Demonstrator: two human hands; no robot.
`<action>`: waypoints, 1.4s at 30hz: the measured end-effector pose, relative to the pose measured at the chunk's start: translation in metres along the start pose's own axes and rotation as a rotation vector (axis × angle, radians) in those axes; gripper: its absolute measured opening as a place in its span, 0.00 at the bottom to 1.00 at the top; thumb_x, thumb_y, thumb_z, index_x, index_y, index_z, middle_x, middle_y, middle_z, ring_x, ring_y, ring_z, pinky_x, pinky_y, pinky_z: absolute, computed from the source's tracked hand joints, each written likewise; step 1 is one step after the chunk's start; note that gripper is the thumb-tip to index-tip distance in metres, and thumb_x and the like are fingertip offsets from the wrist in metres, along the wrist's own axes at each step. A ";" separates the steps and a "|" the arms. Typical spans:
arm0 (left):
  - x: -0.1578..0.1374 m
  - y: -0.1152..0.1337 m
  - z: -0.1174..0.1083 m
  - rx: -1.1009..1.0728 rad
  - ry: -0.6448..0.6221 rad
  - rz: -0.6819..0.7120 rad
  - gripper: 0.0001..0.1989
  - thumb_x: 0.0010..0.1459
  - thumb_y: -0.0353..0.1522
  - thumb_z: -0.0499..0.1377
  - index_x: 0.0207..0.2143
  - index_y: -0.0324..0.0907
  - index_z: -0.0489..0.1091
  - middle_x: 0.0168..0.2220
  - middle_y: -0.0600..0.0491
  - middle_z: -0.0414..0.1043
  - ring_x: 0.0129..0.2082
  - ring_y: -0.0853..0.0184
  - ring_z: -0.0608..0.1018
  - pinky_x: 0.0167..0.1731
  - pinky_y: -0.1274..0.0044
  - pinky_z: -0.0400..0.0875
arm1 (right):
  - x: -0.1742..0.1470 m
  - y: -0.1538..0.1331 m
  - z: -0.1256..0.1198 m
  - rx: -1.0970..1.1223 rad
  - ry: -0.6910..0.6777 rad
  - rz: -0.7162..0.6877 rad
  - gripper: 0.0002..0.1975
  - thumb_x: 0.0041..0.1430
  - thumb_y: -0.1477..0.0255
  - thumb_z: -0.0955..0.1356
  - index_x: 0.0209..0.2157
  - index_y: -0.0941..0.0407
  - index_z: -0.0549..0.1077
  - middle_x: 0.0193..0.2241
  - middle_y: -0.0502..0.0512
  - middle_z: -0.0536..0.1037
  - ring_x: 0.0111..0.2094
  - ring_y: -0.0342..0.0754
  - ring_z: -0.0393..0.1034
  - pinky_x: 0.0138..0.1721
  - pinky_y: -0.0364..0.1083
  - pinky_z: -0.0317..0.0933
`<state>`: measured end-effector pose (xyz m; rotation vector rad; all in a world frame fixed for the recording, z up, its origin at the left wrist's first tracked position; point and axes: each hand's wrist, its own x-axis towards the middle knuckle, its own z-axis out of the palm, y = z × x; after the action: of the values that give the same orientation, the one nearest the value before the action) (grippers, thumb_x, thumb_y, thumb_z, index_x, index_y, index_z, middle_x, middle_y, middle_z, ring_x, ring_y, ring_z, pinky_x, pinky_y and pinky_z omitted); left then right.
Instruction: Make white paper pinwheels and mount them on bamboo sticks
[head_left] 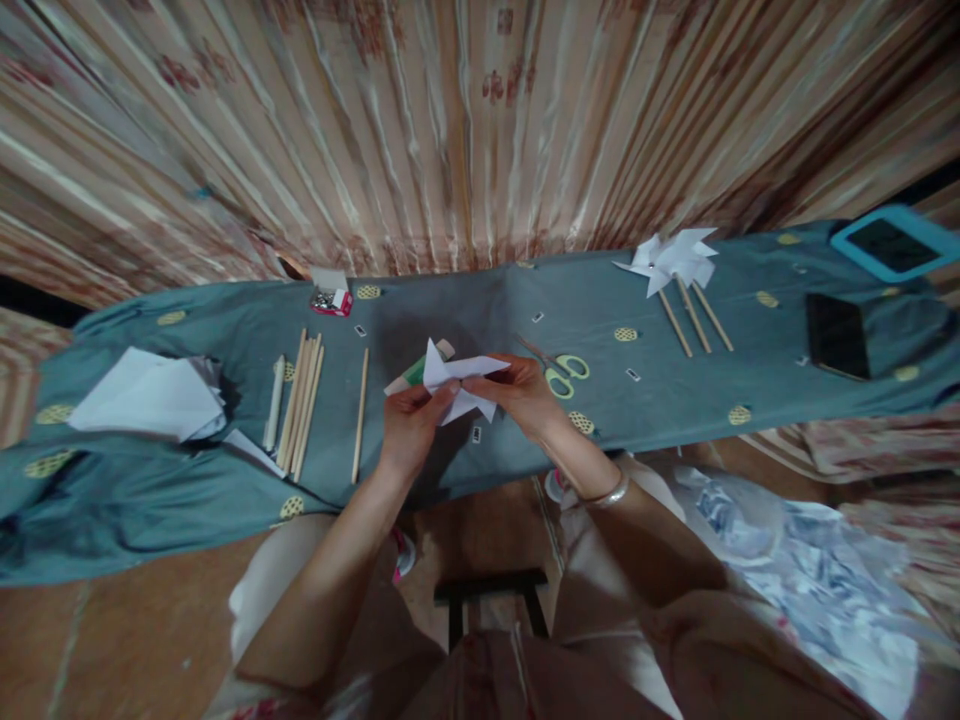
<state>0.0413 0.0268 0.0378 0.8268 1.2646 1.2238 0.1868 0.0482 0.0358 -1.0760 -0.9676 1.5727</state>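
Pinching a folded white paper pinwheel (453, 372) at its middle, the left hand (407, 428) and the right hand (527, 393) are grasping it together from either side, with the fingertips almost meeting. The pinwheel is hovering above the near middle of the cloth-covered worktop (675, 390), its pointed blades spreading out between the hands. A bracelet (613, 491) is circling the right wrist. Just behind the pinwheel, a green-and-white object (415, 374) is lying partly hidden; what it is, I cannot tell. Scissors (560, 372) with yellow-green handles are resting just beyond the right hand. To the left of the left hand, a single wooden stick (360, 417) is lying apart from a bundle of similar sticks (301, 405), and a slim white object (274, 405) is lying beside that bundle. On the far side, a small red-and-white box (342, 303) is standing open, showing shiny bits inside. A stack of white paper (146, 395) is occupying the left end. Toward the far right, paper pinwheels on sticks (677, 262) are lying clustered, while a black smartphone (838, 337) and a blue-framed tablet (846, 240) are resting farther right.
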 end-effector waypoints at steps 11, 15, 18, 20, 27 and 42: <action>0.002 0.000 -0.004 0.043 0.021 0.023 0.19 0.38 0.45 0.74 0.25 0.39 0.81 0.21 0.54 0.75 0.22 0.70 0.72 0.26 0.78 0.65 | 0.000 -0.002 0.003 -0.004 0.001 0.013 0.15 0.39 0.65 0.80 0.30 0.55 0.81 0.24 0.47 0.80 0.25 0.41 0.71 0.29 0.43 0.66; 0.001 0.001 -0.005 0.078 0.005 0.027 0.18 0.40 0.45 0.73 0.25 0.39 0.81 0.22 0.55 0.75 0.23 0.69 0.73 0.28 0.77 0.67 | 0.000 -0.002 0.003 -0.001 0.002 0.009 0.17 0.37 0.63 0.80 0.31 0.55 0.81 0.26 0.48 0.82 0.27 0.43 0.73 0.33 0.45 0.69; -0.001 0.003 -0.005 0.089 -0.003 0.041 0.18 0.40 0.45 0.73 0.25 0.40 0.81 0.23 0.54 0.77 0.24 0.68 0.73 0.29 0.77 0.68 | -0.001 -0.003 0.003 -0.009 -0.005 0.003 0.17 0.39 0.62 0.80 0.31 0.55 0.81 0.27 0.49 0.82 0.28 0.44 0.73 0.34 0.46 0.70; -0.001 0.005 -0.005 0.100 0.003 0.051 0.18 0.40 0.45 0.73 0.25 0.40 0.81 0.22 0.54 0.76 0.24 0.68 0.73 0.28 0.77 0.67 | -0.002 -0.003 0.003 -0.023 -0.013 0.001 0.17 0.40 0.62 0.80 0.32 0.55 0.81 0.28 0.50 0.82 0.29 0.45 0.73 0.34 0.47 0.70; 0.000 0.003 -0.003 0.099 0.020 0.035 0.18 0.39 0.46 0.73 0.26 0.41 0.82 0.22 0.56 0.75 0.24 0.69 0.72 0.28 0.77 0.67 | -0.001 -0.004 0.005 0.016 0.014 0.019 0.18 0.35 0.62 0.81 0.30 0.54 0.81 0.27 0.49 0.82 0.28 0.45 0.73 0.33 0.47 0.71; 0.000 0.001 -0.005 0.136 0.004 0.080 0.17 0.41 0.46 0.72 0.23 0.42 0.80 0.20 0.56 0.73 0.24 0.69 0.71 0.27 0.78 0.66 | -0.003 -0.006 0.006 0.008 0.012 0.039 0.19 0.34 0.61 0.81 0.29 0.54 0.80 0.24 0.48 0.81 0.24 0.43 0.71 0.28 0.44 0.69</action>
<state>0.0367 0.0258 0.0375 0.9821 1.3405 1.2130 0.1836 0.0464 0.0438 -1.1031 -0.9369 1.5985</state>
